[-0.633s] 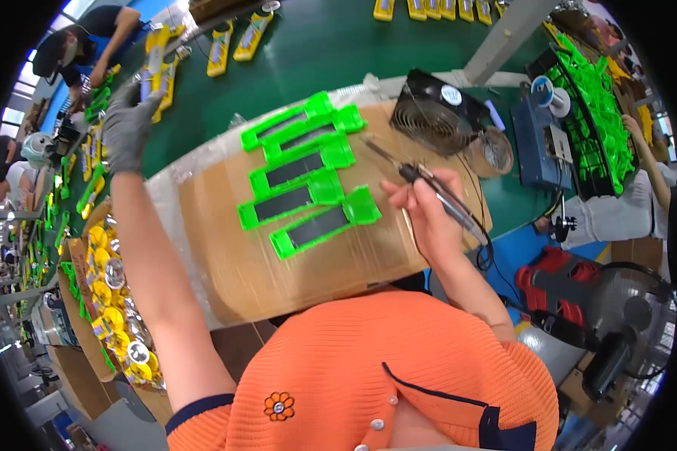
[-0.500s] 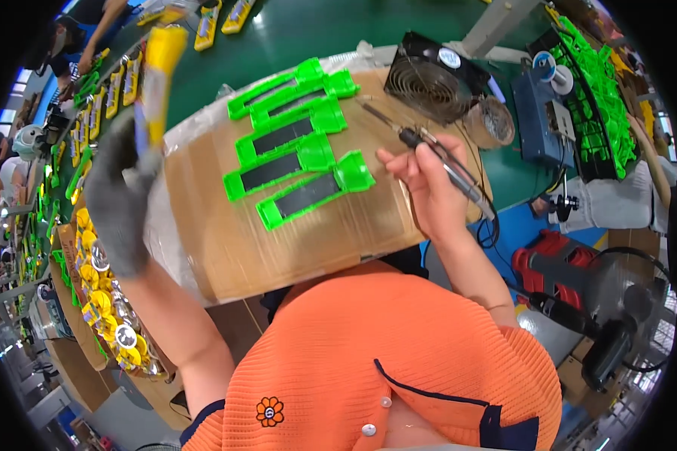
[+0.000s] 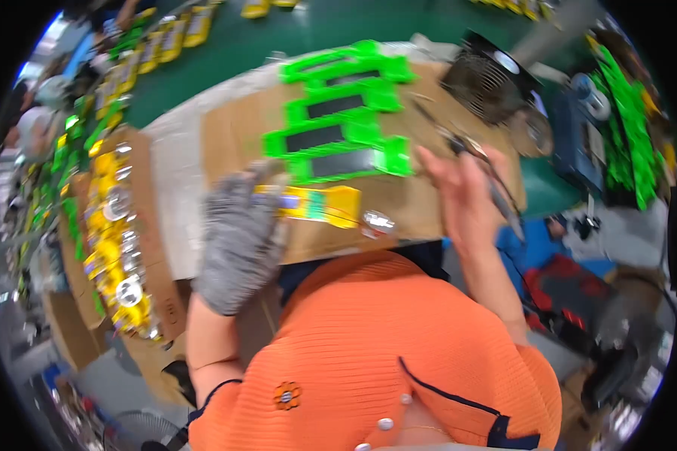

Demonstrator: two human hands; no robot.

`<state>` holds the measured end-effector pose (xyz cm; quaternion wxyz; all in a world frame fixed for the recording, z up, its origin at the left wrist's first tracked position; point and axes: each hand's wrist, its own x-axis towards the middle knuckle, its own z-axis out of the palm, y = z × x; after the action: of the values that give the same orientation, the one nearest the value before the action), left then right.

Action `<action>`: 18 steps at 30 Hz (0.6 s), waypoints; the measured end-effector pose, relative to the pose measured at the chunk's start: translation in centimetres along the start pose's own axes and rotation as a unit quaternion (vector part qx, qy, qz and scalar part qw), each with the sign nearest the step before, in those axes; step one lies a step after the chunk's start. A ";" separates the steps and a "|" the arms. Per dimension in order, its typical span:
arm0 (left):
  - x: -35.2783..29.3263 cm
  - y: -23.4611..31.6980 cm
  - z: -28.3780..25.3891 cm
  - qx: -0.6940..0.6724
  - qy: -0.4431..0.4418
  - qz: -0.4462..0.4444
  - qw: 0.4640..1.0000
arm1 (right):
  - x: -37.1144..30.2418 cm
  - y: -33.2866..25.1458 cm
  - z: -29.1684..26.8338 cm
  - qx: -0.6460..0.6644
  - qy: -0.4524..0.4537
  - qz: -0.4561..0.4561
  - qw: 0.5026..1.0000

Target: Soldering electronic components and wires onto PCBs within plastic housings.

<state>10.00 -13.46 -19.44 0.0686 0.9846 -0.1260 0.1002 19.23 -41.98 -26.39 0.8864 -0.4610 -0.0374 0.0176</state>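
A yellow case (image 3: pixel 337 207) is held left of centre in the frame by the left hand (image 3: pixel 242 229), which is covered by a grey glove. The fingers are closed on the case's left end, and its wider end is pointed to the right, over the lower part of a cardboard sheet (image 3: pixel 233 135). Just beside that wider end, a shiny round lamp piece (image 3: pixel 377 223) is seen.

Right of centre, a soldering iron (image 3: pixel 456 143) is gripped in the bare right hand (image 3: pixel 466 199). The fingers are partly curled around it, and its tip is pointed to the upper left.

Five green cases (image 3: pixel 342 163) with dark panels are laid in a staggered column on the sheet, in the upper middle. A black fan (image 3: pixel 478 83) and a roll of tape (image 3: pixel 532 134) are placed in the upper right. At the left, a cardboard box (image 3: pixel 154 233) is filled with yellow and silver parts (image 3: pixel 109 248), blurred by motion.
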 end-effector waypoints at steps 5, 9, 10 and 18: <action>1.0 0.7 2.2 -0.174 0.039 -0.100 0.979 | -1.9 -3.5 0.6 -0.060 -0.075 -0.029 0.995; 0.4 -0.1 3.6 -0.224 0.054 -0.142 0.963 | -3.0 -2.9 1.0 -0.048 -0.152 0.034 0.987; 0.3 -0.3 3.6 -0.220 0.045 -0.146 0.963 | -3.1 -2.6 1.1 -0.050 -0.166 0.048 0.984; 0.2 -0.9 2.3 -0.310 0.018 -0.098 0.945 | -3.4 -0.6 0.8 -0.085 -0.180 0.100 0.975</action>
<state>10.88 -12.99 -21.73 0.3826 0.9200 -0.0524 0.0669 15.83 -41.91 -25.65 0.8163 -0.5255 -0.1519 0.1855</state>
